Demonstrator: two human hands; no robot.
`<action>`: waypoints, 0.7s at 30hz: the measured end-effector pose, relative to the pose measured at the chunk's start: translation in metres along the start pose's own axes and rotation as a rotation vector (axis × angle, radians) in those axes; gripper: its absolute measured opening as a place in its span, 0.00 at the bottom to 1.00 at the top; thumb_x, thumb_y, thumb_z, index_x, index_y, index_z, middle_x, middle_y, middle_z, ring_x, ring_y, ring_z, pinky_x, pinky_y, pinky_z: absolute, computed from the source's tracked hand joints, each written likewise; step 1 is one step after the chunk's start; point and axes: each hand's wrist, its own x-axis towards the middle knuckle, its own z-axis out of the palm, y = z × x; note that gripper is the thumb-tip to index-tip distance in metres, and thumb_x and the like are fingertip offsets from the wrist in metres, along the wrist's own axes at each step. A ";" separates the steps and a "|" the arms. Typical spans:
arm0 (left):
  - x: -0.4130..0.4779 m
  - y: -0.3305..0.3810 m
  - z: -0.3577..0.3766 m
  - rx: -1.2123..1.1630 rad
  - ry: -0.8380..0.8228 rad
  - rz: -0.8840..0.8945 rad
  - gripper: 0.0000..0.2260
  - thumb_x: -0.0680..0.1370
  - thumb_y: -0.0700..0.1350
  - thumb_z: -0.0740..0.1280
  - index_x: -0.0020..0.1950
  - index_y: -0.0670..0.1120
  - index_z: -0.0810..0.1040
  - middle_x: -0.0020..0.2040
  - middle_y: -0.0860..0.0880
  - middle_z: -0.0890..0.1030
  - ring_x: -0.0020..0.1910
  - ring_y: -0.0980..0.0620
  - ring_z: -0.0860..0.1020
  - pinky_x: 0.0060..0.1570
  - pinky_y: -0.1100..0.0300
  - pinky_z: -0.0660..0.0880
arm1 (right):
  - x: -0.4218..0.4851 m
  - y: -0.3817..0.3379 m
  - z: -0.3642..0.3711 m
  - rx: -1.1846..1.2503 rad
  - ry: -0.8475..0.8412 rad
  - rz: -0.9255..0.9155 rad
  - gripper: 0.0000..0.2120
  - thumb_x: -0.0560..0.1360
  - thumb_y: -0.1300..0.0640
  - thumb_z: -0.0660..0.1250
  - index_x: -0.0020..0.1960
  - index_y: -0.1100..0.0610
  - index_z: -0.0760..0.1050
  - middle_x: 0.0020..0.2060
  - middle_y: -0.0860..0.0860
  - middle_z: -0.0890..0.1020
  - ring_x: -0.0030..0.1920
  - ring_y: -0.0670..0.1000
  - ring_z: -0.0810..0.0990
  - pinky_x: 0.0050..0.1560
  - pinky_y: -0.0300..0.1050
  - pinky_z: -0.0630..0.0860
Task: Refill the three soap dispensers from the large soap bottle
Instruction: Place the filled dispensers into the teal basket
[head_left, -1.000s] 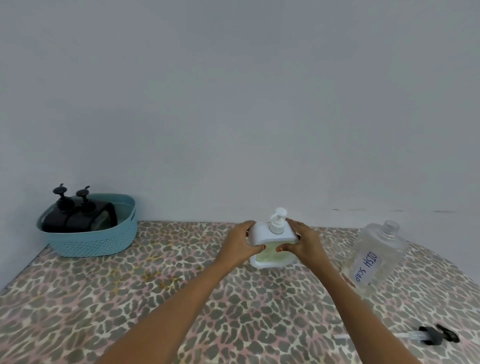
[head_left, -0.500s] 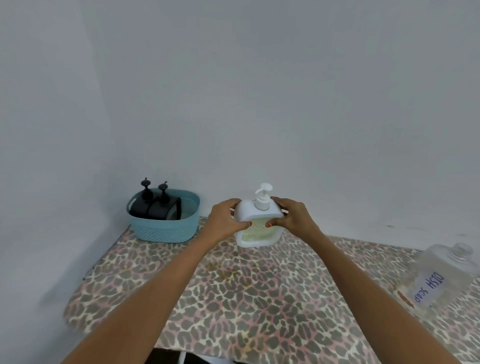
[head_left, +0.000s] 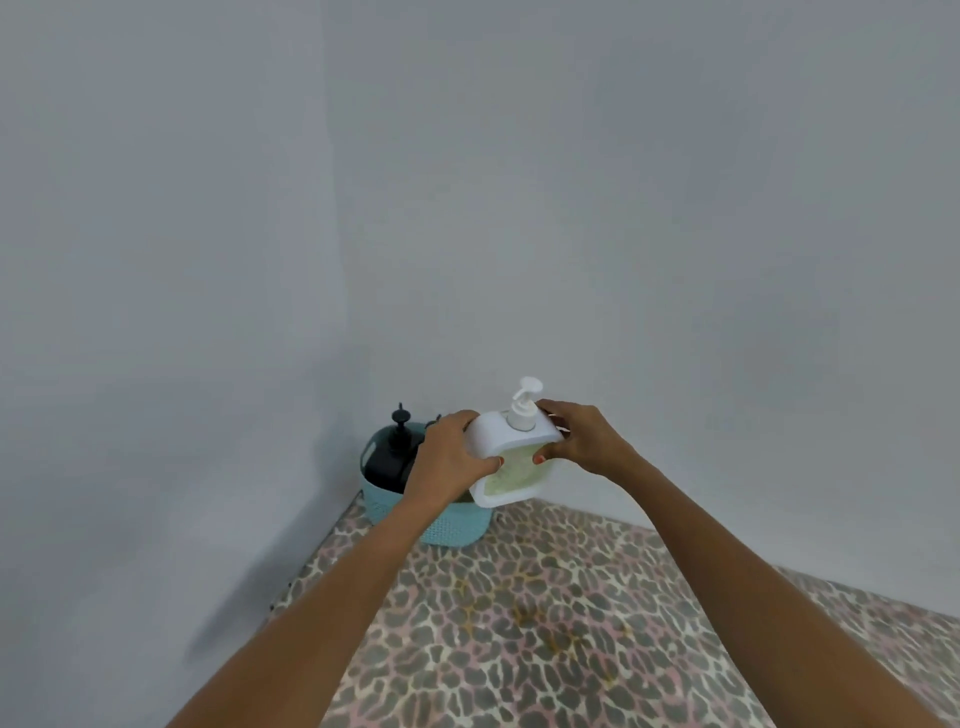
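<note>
A plain indoor corner, most likely a room in a home, though nothing settles it. Two bare, pale grey walls (head_left: 623, 208) meet behind a tabletop (head_left: 571, 649) that fills the corner, its surface leopard-print in grey, pink and tan. The only other things are household ones: a teal plastic basket (head_left: 447, 530) with a woven pattern, holding a black pump dispenser (head_left: 389, 462), and a white pump dispenser (head_left: 493, 431) with pale green liquid inside.
</note>
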 end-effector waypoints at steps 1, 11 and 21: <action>0.004 -0.004 -0.002 0.003 0.017 -0.014 0.25 0.66 0.44 0.75 0.61 0.44 0.73 0.58 0.44 0.77 0.54 0.47 0.76 0.53 0.52 0.75 | 0.009 -0.002 0.002 -0.013 -0.014 -0.009 0.31 0.62 0.66 0.76 0.64 0.65 0.70 0.56 0.60 0.78 0.55 0.54 0.76 0.56 0.37 0.72; 0.022 -0.030 -0.002 -0.011 0.128 -0.102 0.24 0.64 0.47 0.77 0.56 0.43 0.74 0.55 0.45 0.78 0.51 0.47 0.76 0.47 0.56 0.73 | 0.073 -0.001 0.019 -0.199 -0.144 -0.051 0.31 0.64 0.70 0.73 0.66 0.62 0.69 0.55 0.58 0.78 0.50 0.52 0.73 0.42 0.31 0.64; 0.016 -0.043 0.020 0.019 0.144 -0.153 0.25 0.65 0.49 0.76 0.55 0.42 0.69 0.54 0.46 0.74 0.53 0.48 0.74 0.43 0.59 0.70 | 0.092 0.010 0.039 -0.248 -0.172 -0.108 0.27 0.66 0.75 0.65 0.64 0.60 0.72 0.55 0.58 0.79 0.50 0.49 0.72 0.48 0.35 0.65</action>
